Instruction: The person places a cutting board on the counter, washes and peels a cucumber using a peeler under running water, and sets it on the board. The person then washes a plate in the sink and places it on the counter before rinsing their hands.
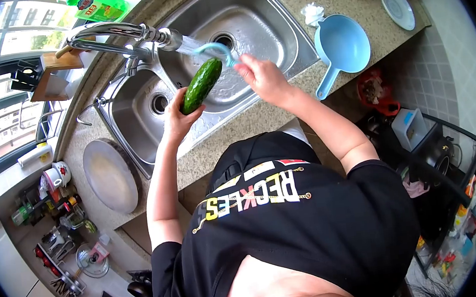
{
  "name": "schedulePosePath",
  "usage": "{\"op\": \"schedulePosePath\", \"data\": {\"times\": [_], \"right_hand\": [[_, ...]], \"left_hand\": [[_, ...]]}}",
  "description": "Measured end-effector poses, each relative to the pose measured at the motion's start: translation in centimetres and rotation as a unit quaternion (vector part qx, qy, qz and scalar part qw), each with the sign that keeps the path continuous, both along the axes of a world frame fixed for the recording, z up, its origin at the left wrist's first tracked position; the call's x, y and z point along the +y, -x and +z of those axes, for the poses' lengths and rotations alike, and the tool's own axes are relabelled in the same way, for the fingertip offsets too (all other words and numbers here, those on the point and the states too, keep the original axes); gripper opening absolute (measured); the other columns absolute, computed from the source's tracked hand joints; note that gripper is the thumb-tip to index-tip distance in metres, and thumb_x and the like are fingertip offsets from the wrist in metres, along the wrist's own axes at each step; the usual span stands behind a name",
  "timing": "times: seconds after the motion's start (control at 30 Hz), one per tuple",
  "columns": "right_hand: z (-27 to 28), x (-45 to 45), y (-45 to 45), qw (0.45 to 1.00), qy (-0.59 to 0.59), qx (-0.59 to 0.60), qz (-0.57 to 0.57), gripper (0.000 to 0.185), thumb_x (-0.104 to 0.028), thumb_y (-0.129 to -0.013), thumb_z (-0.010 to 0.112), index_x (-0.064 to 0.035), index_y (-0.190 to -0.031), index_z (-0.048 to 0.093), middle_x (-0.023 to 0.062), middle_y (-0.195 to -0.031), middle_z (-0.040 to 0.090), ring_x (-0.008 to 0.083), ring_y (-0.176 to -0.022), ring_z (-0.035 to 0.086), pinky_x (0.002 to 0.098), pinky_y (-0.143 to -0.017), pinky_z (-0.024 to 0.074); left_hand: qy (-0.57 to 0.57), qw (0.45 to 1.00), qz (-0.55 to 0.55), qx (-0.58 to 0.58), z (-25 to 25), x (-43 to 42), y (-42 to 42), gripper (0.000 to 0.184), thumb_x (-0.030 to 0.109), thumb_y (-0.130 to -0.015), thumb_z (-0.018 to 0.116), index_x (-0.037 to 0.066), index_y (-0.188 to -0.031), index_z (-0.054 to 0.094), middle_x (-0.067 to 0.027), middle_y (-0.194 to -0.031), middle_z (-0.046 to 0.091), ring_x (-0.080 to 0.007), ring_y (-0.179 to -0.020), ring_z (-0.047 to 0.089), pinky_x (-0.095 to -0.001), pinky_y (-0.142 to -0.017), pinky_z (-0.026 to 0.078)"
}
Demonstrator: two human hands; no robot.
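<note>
The cucumber [202, 86] was tilted over the sink [266, 25], held above the edge nearest the divider between the two basins. The left hand [180, 117] had its grip curled around the lower end, leaving the upper length free. The right hand [264, 77] had its grip closed on a pale blue tool [214, 46], perhaps a peeler, whose loop sat near the cucumber's tip, by water falling from the tap [167, 39].

To do this well, the wet cucumber probably called for a firm hold low down, with fingers clear of the tool and everything kept over the basin to catch drips. The tap's spout was the main thing in the way, close beyond the tip. On the table [373, 15], a blue pan [342, 44] and a plate [397, 7] stood to the right, and a round board [110, 176] to the left.
</note>
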State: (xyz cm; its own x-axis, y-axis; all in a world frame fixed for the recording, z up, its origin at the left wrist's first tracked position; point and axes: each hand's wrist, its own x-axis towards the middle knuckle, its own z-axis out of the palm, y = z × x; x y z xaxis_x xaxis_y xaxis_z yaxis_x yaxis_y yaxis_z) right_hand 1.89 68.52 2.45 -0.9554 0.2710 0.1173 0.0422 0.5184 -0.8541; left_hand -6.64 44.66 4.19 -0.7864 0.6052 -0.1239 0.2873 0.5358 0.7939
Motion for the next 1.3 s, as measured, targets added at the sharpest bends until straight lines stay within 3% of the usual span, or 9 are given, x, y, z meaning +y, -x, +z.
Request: {"op": "schedulePosePath", "data": {"times": [0.2,0.4,0.47,0.6,0.8,0.87,0.93,1.0,1.3], "right_hand": [[-6.2,2.5,0.5,0.966,-0.115,-0.22,0.066,0.031,-0.033,-0.09,0.043,-0.004,-0.083,0.052,0.02,-0.067,0.058,0.0394,-0.066,0.058,0.0462,-0.058,0.0439],[-1.7,0.8,1.2,0.991,0.01,-0.131,0.018,0.034,-0.034,-0.091,0.044,-0.0021,-0.082,0.052,0.0208,-0.066,0.057,0.0391,-0.064,0.056,0.0457,-0.055,0.0415],[-1.2,0.1,1.2,0.998,0.036,0.022,0.036,0.033,-0.033,-0.09,0.045,-0.0019,-0.082,0.051,0.0209,-0.066,0.056,0.0395,-0.062,0.056,0.0453,-0.053,0.0408],[-8.3,0.9,0.2,0.971,-0.043,-0.214,0.093,0.036,-0.035,-0.091,0.042,-0.0017,-0.08,0.051,0.0212,-0.068,0.056,0.0396,-0.068,0.056,0.0459,-0.058,0.0411],[-2.2,0.2,1.8,0.99,0.052,-0.129,0.019,0.034,-0.034,-0.091,0.043,-0.0023,-0.078,0.049,0.0208,-0.066,0.056,0.0392,-0.065,0.056,0.0457,-0.055,0.0404],[-0.8,-0.2,1.7,0.999,0.044,0.012,0.017,0.028,-0.028,-0.091,0.046,-0.0025,-0.081,0.049,0.0193,-0.066,0.056,0.0376,-0.065,0.057,0.0401,-0.053,0.041],[-3.3,0.3,1.5,0.998,0.047,-0.008,0.039,0.034,-0.033,-0.09,0.044,-0.0025,-0.078,0.051,0.0208,-0.067,0.057,0.0394,-0.066,0.057,0.0466,-0.057,0.0413],[-7.7,2.3,0.9,0.959,-0.079,-0.259,0.082,0.036,-0.035,-0.09,0.044,-0.0026,-0.078,0.054,0.0206,-0.073,0.059,0.0389,-0.072,0.057,0.0474,-0.061,0.0422],[-8.9,1.9,1.6,0.977,0.035,-0.203,0.061,0.036,-0.036,-0.088,0.048,-0.0017,-0.079,0.054,0.018,-0.065,0.055,0.0343,-0.064,0.055,0.0408,-0.058,0.04]], "left_hand": [[0.015,1.0,0.009,-0.015,-1.1,-0.5,-0.1,0.047,0.015,-0.066,0.074,0.003,-0.107,0.053,-0.0081,-0.084,0.06,-0.0142,-0.078,0.056,-0.0276,-0.074,0.044],[0.016,0.999,0.032,0.004,-1.4,-0.4,0.6,0.047,0.011,-0.066,0.074,0.003,-0.107,0.053,-0.0089,-0.085,0.061,-0.0136,-0.078,0.055,-0.0268,-0.074,0.044],[0.009,0.999,0.036,-0.016,-1.2,-0.5,0.6,0.047,0.011,-0.066,0.074,0.002,-0.107,0.053,-0.0086,-0.085,0.06,-0.013,-0.078,0.055,-0.0263,-0.074,0.044],[-0.053,0.995,0.074,-0.034,-1.1,-0.2,0.7,0.048,0.011,-0.065,0.075,0.001,-0.107,0.053,-0.0075,-0.085,0.06,-0.0114,-0.079,0.053,-0.0249,-0.075,0.043],[-0.011,0.999,0.038,-0.009,-1.5,0.1,1.4,0.047,0.011,-0.066,0.074,0.0,-0.106,0.053,-0.0082,-0.084,0.06,-0.0121,-0.076,0.054,-0.0257,-0.073,0.044],[-0.009,0.999,0.04,-0.029,-1.7,0.1,1.3,0.047,0.011,-0.065,0.075,0.0,-0.106,0.053,-0.0085,-0.086,0.06,-0.012,-0.077,0.054,-0.0257,-0.072,0.044],[-0.013,0.998,0.041,-0.036,-2.0,0.0,1.0,0.047,0.011,-0.065,0.075,0.0,-0.106,0.053,-0.0085,-0.087,0.06,-0.0121,-0.078,0.054,-0.0258,-0.073,0.044],[-0.017,0.998,0.04,-0.037,-1.7,-0.1,0.9,0.047,0.011,-0.065,0.075,0.0,-0.106,0.053,-0.0085,-0.089,0.06,-0.0122,-0.079,0.054,-0.026,-0.073,0.044],[0.063,0.995,0.01,-0.077,-2.3,1.4,3.3,0.045,0.026,-0.074,0.069,-0.001,-0.106,0.052,-0.0083,-0.078,0.058,-0.0147,-0.069,0.055,-0.026,-0.066,0.045]]}}
